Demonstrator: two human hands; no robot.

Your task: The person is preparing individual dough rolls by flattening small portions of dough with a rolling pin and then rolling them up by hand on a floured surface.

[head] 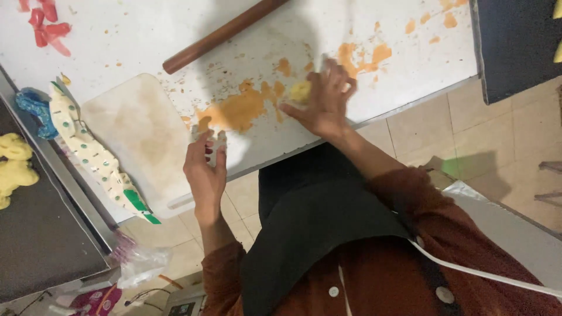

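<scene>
On the white table (134, 35), seen from the head camera, the right hand (322, 102) pinches a yellow dough lump (301, 91) beside orange smears (237, 111). The left hand (206, 167), fingers together, rests near the board (137, 137) and rolling pin (222, 35).

Relative to the white worktop (146, 35), the left hand (206, 169) hangs at its near edge, fingers curled inward (blurred), while the right hand (321, 102) reaches further over it, fingers bent downward.
</scene>
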